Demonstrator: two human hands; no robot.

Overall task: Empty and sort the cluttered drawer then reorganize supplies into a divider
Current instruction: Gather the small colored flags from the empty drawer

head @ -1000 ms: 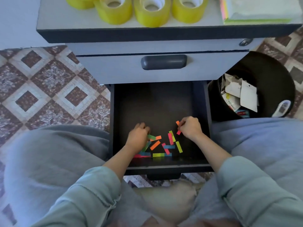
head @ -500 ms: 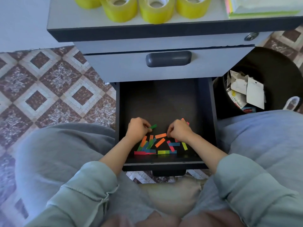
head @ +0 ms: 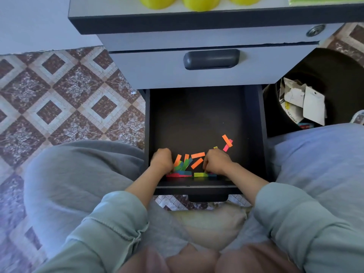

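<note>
Coloured strips (head: 197, 155) lay at the front of the open black drawer (head: 197, 115), patterned tile floor (head: 69, 91) alongside. The left hand (head: 161, 160) and right hand (head: 216, 162) curled over them; whether the fingers gripped any couldn't be told.

Matt black drawer (head: 197, 115) interior, bright paper strips (head: 198, 155), smooth grey cabinet front (head: 157, 69), dark plastic handle (head: 211, 59), soft cloth sleeves (head: 118, 219)

Left hand (head: 162, 160) and right hand (head: 216, 162) have drawn frontward in the drawer (head: 197, 115), bunching the coloured strips (head: 197, 163).
</note>
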